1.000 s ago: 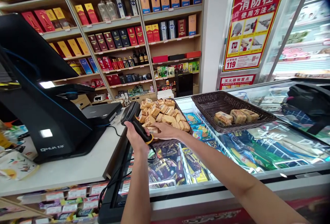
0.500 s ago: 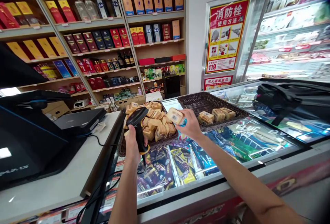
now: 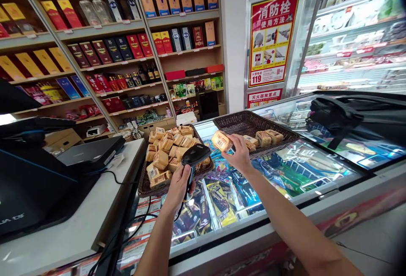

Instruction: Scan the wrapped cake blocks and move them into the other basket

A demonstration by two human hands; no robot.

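My left hand grips a black barcode scanner by its handle, the head pointing right. Between thumb and fingers, my right hand holds up a small packaged bread, its printed barcode side showing. Scanner and bread are a short gap apart. Beneath and left of the scanner is a brown wicker basket heaped with similar packaged breads. Behind my right hand, a second wicker basket has a few breads along its near side.
Both baskets rest on a glass-topped freezer filled with bagged goods. A black bag lies on its right end. At left stands a checkout screen on a white counter. The scanner's cable trails toward the counter. Stocked shelves line the back wall.
The scanner has moved right, toward the bread, and its head has turned from pointing up to pointing right. The bread in my right hand has tilted slightly. The view has shifted a little.
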